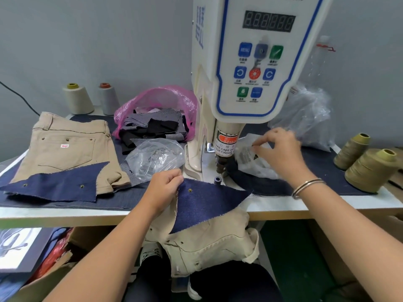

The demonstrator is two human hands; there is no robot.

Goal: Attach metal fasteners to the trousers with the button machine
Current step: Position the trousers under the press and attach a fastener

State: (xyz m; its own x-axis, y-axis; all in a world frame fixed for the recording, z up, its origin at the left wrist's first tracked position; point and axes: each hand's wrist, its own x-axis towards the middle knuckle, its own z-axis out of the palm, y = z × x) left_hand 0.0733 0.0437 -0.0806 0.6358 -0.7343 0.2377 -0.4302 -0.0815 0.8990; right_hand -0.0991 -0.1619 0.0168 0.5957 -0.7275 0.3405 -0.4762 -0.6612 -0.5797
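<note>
- Far left of the button machine [246,83], a finished pair of khaki trousers [65,149] lies flat on the counter [327,203], a riveted navy denim scrap [54,184] draped over its lower edge; it looks set aside, out of the working path.
- Nearer the machine on that side, a clear plastic bag [154,158] sits within easy reach, its contents too unclear to name.
- The left hand [163,186] pinches the corner of a navy denim piece [207,203] just in front of the machine's lower die [217,179], probably keeping it ready to slide under the punch.
- Beige trousers [207,243], the work in hand, hang below that piece off the counter edge into the lap.
- Right of the machine, the right hand [281,151], fingers curled, picks at a small clear bag [250,155], likely for a fastener; whether it holds one I cannot tell.
</note>
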